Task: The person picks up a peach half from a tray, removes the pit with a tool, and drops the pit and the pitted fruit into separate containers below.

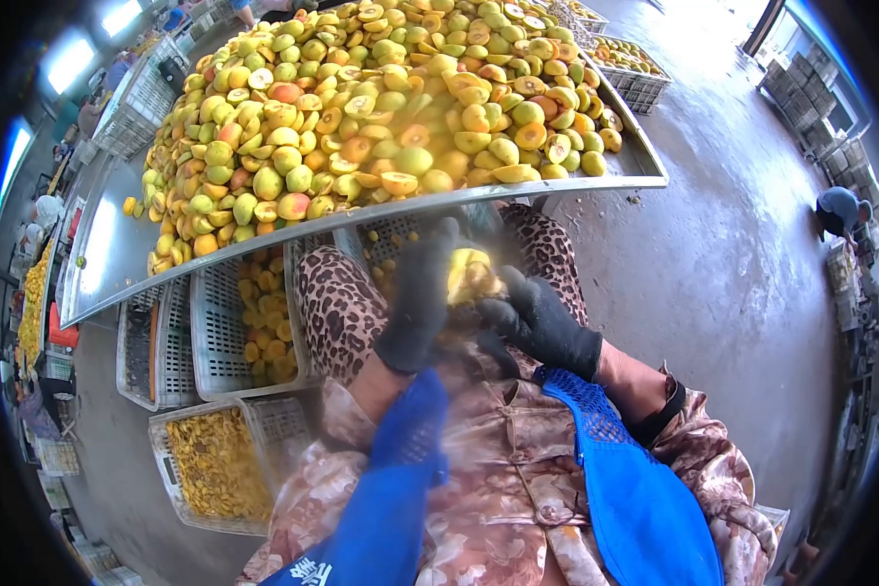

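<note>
In front of my lap, my left hand [419, 290], in a dark glove, is closed along the left side of a yellow peach piece [471, 275]. My right hand [540, 317], gloved too, has its fingers curled in at the peach's right edge; I cannot tell whether it grips a small tool. A blurry patch softens this middle area. Just beyond my hands stands a metal-edged table [381, 215] heaped with halved peaches [293, 146], green, yellow and reddish, some showing their cut faces and brown centres.
Below the table at left, a plastic crate [215, 332] holds peach pieces. Nearer me, another crate [171, 469] is full of yellow scraps. More fruit crates [645, 88] stand beyond the table's right corner. A person [838, 210] bends by stacked crates at far right. Grey floor [703, 273] lies to my right.
</note>
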`<state>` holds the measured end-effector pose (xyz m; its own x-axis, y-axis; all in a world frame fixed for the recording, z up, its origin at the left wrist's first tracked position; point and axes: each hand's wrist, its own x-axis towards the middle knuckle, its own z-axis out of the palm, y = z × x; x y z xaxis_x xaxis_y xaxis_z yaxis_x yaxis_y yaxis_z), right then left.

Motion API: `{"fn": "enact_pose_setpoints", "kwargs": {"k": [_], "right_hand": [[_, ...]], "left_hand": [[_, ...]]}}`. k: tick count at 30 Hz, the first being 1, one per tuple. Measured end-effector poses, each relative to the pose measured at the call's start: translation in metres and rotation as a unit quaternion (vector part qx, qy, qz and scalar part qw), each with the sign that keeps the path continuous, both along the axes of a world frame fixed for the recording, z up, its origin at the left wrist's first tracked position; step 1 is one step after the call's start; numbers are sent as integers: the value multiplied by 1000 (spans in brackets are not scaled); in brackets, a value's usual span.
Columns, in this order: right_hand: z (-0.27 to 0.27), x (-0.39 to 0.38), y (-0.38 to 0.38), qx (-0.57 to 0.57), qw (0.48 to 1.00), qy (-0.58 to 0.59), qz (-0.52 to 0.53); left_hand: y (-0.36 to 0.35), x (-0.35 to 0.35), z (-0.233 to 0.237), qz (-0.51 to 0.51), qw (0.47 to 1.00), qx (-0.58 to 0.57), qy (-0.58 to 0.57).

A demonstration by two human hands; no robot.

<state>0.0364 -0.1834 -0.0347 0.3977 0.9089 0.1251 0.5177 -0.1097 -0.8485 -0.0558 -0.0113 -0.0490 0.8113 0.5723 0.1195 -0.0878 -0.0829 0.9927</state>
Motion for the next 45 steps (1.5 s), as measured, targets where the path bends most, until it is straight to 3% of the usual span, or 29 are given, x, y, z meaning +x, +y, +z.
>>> {"fn": "enact_pose_setpoints", "kwargs": {"k": [6, 10, 13, 15, 17, 19, 22, 26, 28, 30, 33, 38, 41, 44, 45], "right_hand": [[5, 4, 10, 28, 998, 46, 40], [3, 20, 15, -31, 993, -74, 92], [-1, 30, 14, -29, 979, -132, 152], [-1, 30, 13, -14, 983, -59, 171], [-4, 19, 9, -42, 991, 33, 123], [-19, 14, 7, -65, 992, 73, 83], [-24, 13, 16, -16, 997, 58, 52], [9, 7, 40, 40, 990, 133, 28], [20, -3, 49, 94, 985, 135, 52], [22, 2, 55, 112, 992, -11, 56], [12, 14, 68, 162, 963, -213, 37], [10, -10, 68, 142, 989, 29, 44], [14, -6, 65, 153, 987, 33, 37], [30, -9, 61, 186, 981, 38, 50], [25, -8, 59, 200, 976, 36, 72]], "left_hand": [[-9, 2, 3, 75, 992, -96, -22], [-13, 6, 0, 113, 987, -102, -58], [-5, 11, -24, 126, 989, 63, -47], [-3, 9, -25, 116, 979, 160, -41], [-2, 6, -17, 88, 966, 242, -12], [6, 8, -25, 62, 970, 234, 12], [11, 2, -6, 16, 995, 96, 17], [-2, -5, 21, 71, 983, -97, -139], [-6, -3, 35, 104, 962, -119, -222], [-7, -8, 52, 97, 951, -192, -221], [12, 0, 55, 100, 959, -136, -228], [16, 1, 78, 73, 982, -77, -155], [6, 3, 83, 73, 979, -87, -172], [-4, 8, 82, 106, 956, 10, -273], [-2, 2, 84, 70, 964, 8, -255]]}}
